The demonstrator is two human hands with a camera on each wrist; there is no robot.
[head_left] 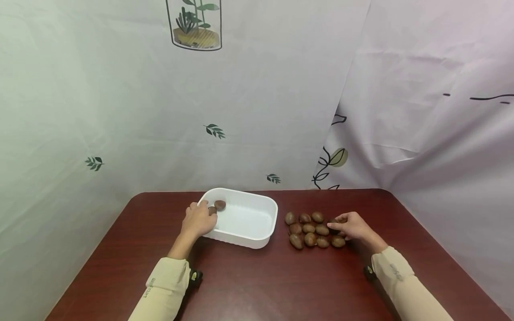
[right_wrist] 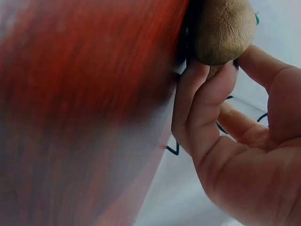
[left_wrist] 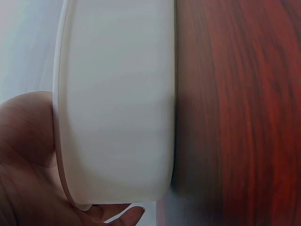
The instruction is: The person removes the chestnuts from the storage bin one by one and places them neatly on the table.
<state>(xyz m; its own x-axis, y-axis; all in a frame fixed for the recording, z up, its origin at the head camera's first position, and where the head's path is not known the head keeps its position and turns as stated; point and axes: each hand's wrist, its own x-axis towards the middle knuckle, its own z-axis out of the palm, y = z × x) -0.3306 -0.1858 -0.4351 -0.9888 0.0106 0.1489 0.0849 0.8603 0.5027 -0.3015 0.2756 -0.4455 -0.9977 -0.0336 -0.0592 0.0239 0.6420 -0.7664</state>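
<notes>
My left hand (head_left: 198, 218) reaches over the left end of a white plastic tray (head_left: 250, 243) and grips its rim. In the left wrist view, the palm lies along the rim of the tray (left_wrist: 117, 103) and the fingers curl round its end. Two brown, egg-shaped fruits lie inside; one fruit (head_left: 212, 210) is by the left thumb, the other fruit (head_left: 220, 205) just beyond. My right hand (head_left: 351, 226) pinches a dark brown fruit (head_left: 333, 226) at the right end of the middle row. A wrinkled fruit (right_wrist: 225, 33) covers the right fingertips in the right wrist view.
Several more brown fruits (head_left: 308, 228) lie in rows on the reddish-brown table (head_left: 257, 285), right of the tray. A white cloth printed with leaves (head_left: 257, 111) hangs behind the table and along its sides.
</notes>
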